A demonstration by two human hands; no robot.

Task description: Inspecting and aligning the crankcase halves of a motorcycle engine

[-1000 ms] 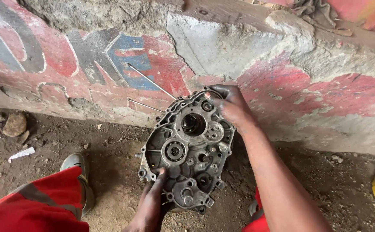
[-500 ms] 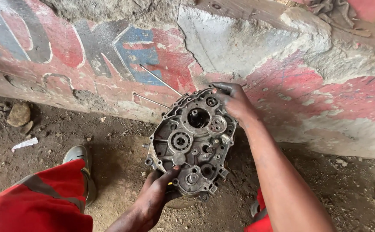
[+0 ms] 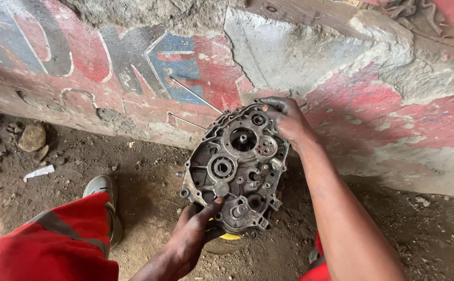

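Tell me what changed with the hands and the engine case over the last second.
The left hand closed its grip on the lower edge of the engine crankcase half, thumb now over the rim, where only fingertips touched before. The case sits slightly more upright. The right hand kept hold of the top edge; the painted wall is unchanged.

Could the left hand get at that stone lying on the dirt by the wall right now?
Probably not as things stand. The left hand grips the lower edge of the engine case, and the stone lies far off to the left, beyond the red trouser leg and shoe.
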